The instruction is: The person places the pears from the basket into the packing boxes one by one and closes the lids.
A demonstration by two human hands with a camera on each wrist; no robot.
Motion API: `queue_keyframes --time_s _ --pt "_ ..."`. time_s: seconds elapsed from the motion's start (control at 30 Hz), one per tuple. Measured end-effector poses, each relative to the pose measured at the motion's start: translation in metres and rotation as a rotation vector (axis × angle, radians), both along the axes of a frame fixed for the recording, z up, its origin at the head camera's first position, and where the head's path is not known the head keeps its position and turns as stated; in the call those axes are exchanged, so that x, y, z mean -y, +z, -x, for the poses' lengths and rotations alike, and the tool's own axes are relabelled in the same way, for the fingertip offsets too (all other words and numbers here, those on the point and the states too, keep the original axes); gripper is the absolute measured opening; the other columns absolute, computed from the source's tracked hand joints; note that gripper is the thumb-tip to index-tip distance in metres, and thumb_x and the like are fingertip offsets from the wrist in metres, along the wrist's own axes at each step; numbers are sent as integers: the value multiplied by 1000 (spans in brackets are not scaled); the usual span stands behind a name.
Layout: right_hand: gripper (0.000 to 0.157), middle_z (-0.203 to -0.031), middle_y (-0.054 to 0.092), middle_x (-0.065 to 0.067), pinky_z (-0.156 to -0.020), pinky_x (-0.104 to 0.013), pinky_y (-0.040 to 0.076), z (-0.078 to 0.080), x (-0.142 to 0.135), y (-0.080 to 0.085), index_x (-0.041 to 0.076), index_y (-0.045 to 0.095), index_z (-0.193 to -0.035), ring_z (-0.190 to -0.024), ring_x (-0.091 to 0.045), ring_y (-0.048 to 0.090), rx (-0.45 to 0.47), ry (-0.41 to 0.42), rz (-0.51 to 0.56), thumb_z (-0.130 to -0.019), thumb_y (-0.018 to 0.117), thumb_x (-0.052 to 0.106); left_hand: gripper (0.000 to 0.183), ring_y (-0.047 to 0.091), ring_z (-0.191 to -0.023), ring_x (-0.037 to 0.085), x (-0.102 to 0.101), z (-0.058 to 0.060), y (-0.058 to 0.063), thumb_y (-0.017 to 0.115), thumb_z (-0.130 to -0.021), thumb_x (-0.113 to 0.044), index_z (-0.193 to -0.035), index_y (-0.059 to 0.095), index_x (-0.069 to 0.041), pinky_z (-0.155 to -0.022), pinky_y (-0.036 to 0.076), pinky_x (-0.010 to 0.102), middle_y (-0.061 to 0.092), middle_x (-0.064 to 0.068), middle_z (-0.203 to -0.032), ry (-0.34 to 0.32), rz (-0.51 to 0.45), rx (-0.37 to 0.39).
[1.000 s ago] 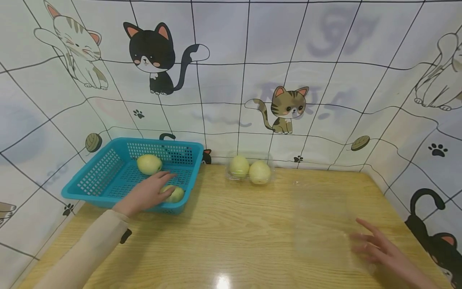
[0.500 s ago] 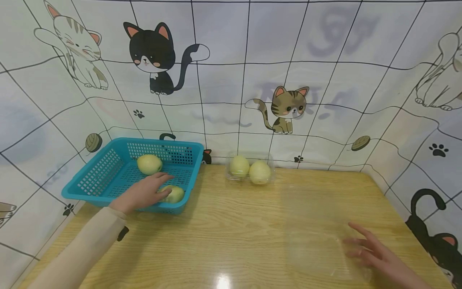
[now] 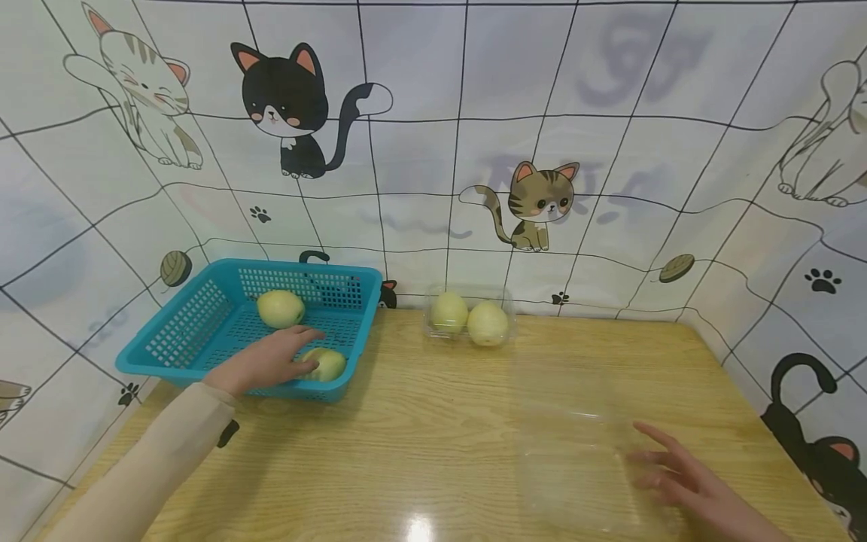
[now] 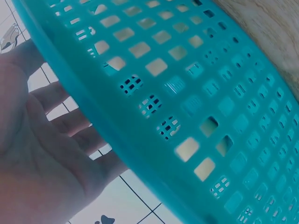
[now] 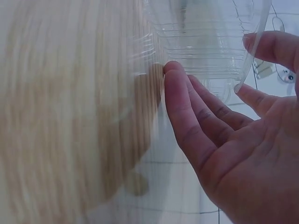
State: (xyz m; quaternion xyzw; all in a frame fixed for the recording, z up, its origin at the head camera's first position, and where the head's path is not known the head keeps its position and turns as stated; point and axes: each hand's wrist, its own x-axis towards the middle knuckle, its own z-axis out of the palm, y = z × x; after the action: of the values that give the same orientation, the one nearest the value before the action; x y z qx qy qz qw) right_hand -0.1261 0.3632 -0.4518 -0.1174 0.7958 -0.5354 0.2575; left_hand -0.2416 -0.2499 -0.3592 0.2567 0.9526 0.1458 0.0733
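My left hand (image 3: 271, 360) reaches over the front rim of the blue plastic basket (image 3: 223, 342), fingers spread. Its thumb side overlaps a pale yellow-green round fruit (image 3: 327, 364); a second such fruit (image 3: 281, 309) lies farther back. In the left wrist view, the hand (image 4: 51, 140) is beside the basket's rim (image 4: 93, 107), palm showing. On the right, my right hand (image 3: 687, 478) touches the side of a clear plastic container (image 3: 576, 470) with extended fingers. The right wrist view shows fingertips of this hand (image 5: 233, 135) along the clear container's edge (image 5: 205, 42).
Against the back wall, a clear plastic box (image 3: 433, 331) holds two pale round fruits (image 3: 488, 324). Wood-grain table (image 3: 406, 421) spreads between basket and right-hand container. Cat-printed cloth (image 3: 420, 150) bounds the back and both sides.
My right hand and the clear container have slid left and slightly toward me. My left hand has drawn back slightly to the left; the basket and fruits have stayed put.
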Motion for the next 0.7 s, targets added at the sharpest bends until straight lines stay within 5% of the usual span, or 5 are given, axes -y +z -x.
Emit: queue_keyframes --time_s 0.23,0.7 --pt "60 -141 30 -41 -83 -32 52 -2 12 1 10 -4 -153 -108 -14 60 -32 43 34 -106 34 12 48 50 -120 42 1 3 1 62 -94 -16 -136 48 3 -92 45 52 46 27 -137 -24 -7 66" --pt "62 -138 31 -42 -80 -31 53 -3 39 3 9 0 -154 -105 -18 61 -56 71 19 -105 39 12 53 49 -120 42 5 11 -5 68 -90 -18 -135 50 1 -91 46 52 47 26 -136 -61 1 74"
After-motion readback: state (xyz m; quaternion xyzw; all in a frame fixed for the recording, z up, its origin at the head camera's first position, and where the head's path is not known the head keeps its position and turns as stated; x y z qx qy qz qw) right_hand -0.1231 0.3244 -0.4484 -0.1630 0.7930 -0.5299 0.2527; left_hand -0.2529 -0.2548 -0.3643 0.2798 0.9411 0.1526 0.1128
